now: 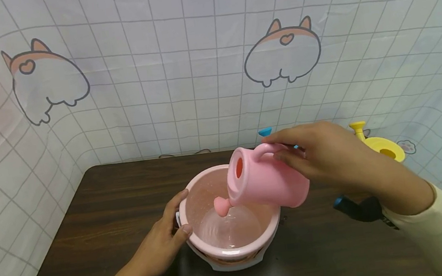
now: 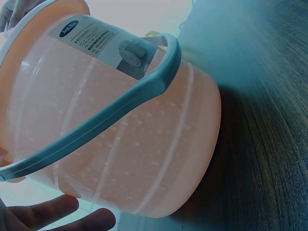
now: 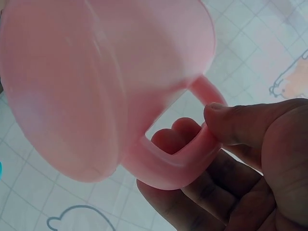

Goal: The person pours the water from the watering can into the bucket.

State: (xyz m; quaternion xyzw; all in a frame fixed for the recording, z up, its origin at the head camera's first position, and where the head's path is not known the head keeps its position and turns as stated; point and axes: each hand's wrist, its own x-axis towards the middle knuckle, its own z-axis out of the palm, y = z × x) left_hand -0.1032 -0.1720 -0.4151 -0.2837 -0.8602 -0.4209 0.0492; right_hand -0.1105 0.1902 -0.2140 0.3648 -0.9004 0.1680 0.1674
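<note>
In the head view a pink watering can [image 1: 276,182] is tilted over a pale pink bucket [image 1: 235,251]. My right hand [image 1: 330,154] grips its handle, and the right wrist view shows the thumb and curled fingers around that handle [image 3: 178,168]. Its sprinkler head [image 1: 222,206] points down into the bucket, where water [image 1: 224,229] shows at the bottom. My left hand [image 1: 160,237] holds the bucket's left rim, thumb and forefinger on the edge. The left wrist view shows the bucket's side, its lowered carrying handle [image 2: 96,121], a label [image 2: 106,45] and two extended fingers [image 2: 57,211].
A yellow watering can [image 1: 396,146] stands at the back right. Behind my right hand, a blue spout [image 1: 265,131] peeks out, the rest hidden. The dark wooden table [image 1: 107,193] meets a hanging grid-patterned cloth [image 1: 179,69] at the back and sides.
</note>
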